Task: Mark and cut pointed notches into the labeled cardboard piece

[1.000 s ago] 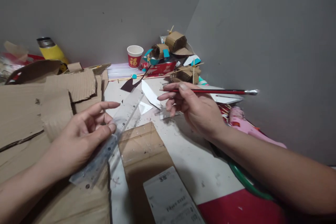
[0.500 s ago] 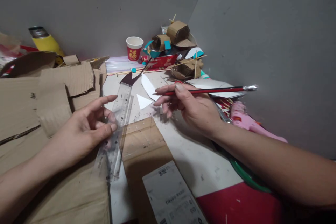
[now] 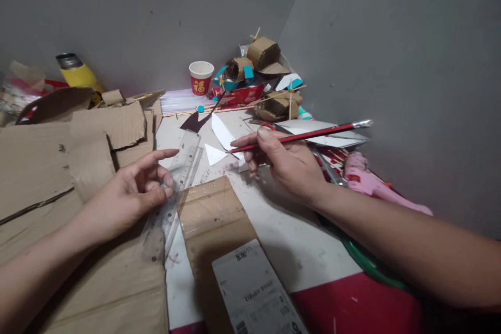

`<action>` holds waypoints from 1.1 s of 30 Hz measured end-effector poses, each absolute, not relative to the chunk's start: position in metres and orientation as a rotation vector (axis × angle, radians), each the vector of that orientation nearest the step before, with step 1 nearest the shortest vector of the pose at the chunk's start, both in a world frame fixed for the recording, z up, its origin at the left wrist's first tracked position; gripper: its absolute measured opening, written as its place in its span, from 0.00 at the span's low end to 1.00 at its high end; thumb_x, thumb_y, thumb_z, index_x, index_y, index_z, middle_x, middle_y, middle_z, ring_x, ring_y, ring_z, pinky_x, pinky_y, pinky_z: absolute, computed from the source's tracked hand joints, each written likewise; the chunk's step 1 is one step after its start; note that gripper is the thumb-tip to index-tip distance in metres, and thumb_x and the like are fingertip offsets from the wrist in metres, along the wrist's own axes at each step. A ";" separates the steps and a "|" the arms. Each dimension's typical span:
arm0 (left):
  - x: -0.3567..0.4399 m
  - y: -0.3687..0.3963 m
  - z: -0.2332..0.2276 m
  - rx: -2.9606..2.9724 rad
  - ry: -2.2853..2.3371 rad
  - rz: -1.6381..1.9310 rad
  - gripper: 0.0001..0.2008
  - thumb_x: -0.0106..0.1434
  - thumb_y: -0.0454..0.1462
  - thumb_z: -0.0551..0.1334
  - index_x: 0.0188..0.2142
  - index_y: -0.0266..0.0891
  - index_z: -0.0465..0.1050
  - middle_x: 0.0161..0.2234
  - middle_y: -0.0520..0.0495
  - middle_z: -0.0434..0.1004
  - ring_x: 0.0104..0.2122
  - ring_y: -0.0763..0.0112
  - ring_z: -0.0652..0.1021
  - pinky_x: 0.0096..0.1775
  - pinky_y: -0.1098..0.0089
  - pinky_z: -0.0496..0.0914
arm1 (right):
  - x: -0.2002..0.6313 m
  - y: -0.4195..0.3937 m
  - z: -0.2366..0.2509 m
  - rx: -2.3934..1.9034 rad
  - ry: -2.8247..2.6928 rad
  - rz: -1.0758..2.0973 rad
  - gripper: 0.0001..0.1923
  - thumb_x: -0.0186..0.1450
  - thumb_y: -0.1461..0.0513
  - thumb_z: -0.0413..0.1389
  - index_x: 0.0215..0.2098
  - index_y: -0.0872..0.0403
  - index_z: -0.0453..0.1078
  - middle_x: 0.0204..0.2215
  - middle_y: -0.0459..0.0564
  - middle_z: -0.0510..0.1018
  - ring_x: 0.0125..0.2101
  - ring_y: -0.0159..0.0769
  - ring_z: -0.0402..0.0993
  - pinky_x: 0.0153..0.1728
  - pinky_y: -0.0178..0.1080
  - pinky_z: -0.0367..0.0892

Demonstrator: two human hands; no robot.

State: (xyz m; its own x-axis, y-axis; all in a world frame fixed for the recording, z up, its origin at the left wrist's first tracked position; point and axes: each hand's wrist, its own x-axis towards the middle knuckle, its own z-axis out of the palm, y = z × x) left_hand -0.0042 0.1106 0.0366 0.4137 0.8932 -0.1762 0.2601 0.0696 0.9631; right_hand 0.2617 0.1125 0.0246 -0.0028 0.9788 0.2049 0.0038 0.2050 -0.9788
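Observation:
My left hand (image 3: 129, 193) has its index finger stretched out, while the thumb and the other fingers pinch the edge of a clear plastic ruler (image 3: 187, 159). The ruler slants over the left edge of a brown cardboard piece (image 3: 219, 224) that bears a white printed label (image 3: 256, 287). In my right hand (image 3: 287, 167) is a red and black pencil (image 3: 313, 134), its tip pointing left. The tip is close to a small white paper triangle (image 3: 214, 155). A longer white paper piece (image 3: 223, 133) lies behind it, partly hidden by my fingers.
Cardboard sheets (image 3: 35, 162) are piled at left, with a yellow bottle (image 3: 82, 74) behind. Along the back stand a paper cup (image 3: 201, 81) and cardboard models (image 3: 264, 55). A pink glue gun (image 3: 364, 177) lies at right, beyond my forearm. A dark paper scrap (image 3: 191, 122) lies near the ruler.
The pencil has tilted, its tip dropping slightly down and left toward the paper triangle. The ruler has shifted slightly, its far end now apart from the dark scrap. The view has moved a little.

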 end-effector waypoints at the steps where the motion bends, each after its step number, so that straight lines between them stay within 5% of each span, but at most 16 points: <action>1: -0.004 0.111 0.037 1.460 1.095 0.652 0.29 0.62 0.41 0.67 0.61 0.47 0.64 0.34 0.53 0.69 0.28 0.77 0.67 0.28 0.76 0.60 | 0.262 0.112 0.025 -1.058 -1.313 1.057 0.26 0.60 0.41 0.60 0.33 0.55 0.78 0.21 0.45 0.73 0.20 0.28 0.68 0.19 0.31 0.65; 18: -0.004 0.112 0.038 1.316 1.052 0.595 0.30 0.59 0.39 0.69 0.60 0.45 0.64 0.33 0.53 0.70 0.18 0.82 0.65 0.18 0.78 0.65 | 0.265 0.112 0.032 -1.138 -1.535 0.950 0.09 0.65 0.58 0.58 0.39 0.56 0.75 0.28 0.45 0.77 0.22 0.28 0.70 0.23 0.33 0.68; 33: -0.005 0.113 0.035 1.291 1.022 0.540 0.26 0.61 0.38 0.68 0.58 0.45 0.64 0.33 0.54 0.72 0.18 0.82 0.69 0.21 0.77 0.66 | 0.268 0.112 0.033 -1.183 -1.558 0.969 0.08 0.66 0.59 0.57 0.39 0.54 0.76 0.34 0.47 0.80 0.25 0.30 0.72 0.27 0.36 0.69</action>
